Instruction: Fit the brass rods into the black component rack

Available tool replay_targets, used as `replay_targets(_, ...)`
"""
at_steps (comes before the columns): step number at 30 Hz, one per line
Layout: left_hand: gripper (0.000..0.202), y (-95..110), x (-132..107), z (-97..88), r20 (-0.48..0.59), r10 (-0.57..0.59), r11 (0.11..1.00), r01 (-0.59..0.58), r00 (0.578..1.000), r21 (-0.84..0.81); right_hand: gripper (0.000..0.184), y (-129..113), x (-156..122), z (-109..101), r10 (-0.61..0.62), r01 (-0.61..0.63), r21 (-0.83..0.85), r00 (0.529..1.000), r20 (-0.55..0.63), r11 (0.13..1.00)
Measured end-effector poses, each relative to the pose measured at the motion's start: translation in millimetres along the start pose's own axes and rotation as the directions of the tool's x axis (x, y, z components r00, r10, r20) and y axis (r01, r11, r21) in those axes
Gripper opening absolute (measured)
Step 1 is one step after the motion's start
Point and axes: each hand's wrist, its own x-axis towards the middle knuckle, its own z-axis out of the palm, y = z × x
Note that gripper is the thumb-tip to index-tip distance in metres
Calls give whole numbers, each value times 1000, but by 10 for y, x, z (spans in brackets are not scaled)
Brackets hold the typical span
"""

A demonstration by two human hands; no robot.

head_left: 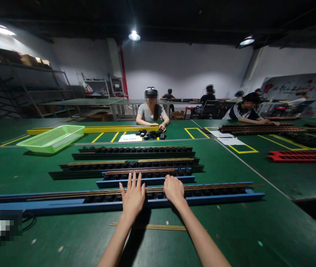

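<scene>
My left hand (132,198) is spread open over the long blue rail (35,205), which lies crosswise nearest me, within reach of both hands. My right hand (174,190) curls down at its black blocks (102,198); whether it grips, I cannot tell.

Inspection recorded the person's left forearm (116,241) and right forearm (202,241) as bare and slender, narrowing at the wrists into an unadorned left hand (132,198) with long, slim fingers (134,183) and an unadorned right hand (174,190).
</scene>
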Motion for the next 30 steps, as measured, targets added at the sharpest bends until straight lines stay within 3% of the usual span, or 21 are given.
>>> replay_targets(6,47,159,-102,-22,40,68,996,-66,997,-53,31,12,5,19,-4,4,-4,1000,-2,1000)
replay_targets(13,49,199,-100,-25,58,51,996,-47,997,-71,32,6,9,29,-1,1,-7,1000,-6,1000)
replay_targets(20,49,397,-119,-34,71,159,976,-146,985,-160,32,10,9,30,-7,7,-15,1000,-1,1000)
replay_targets(30,50,421,-136,-38,49,139,978,-129,989,-163,33,-5,-10,-5,-9,9,-12,1000,6,1000)
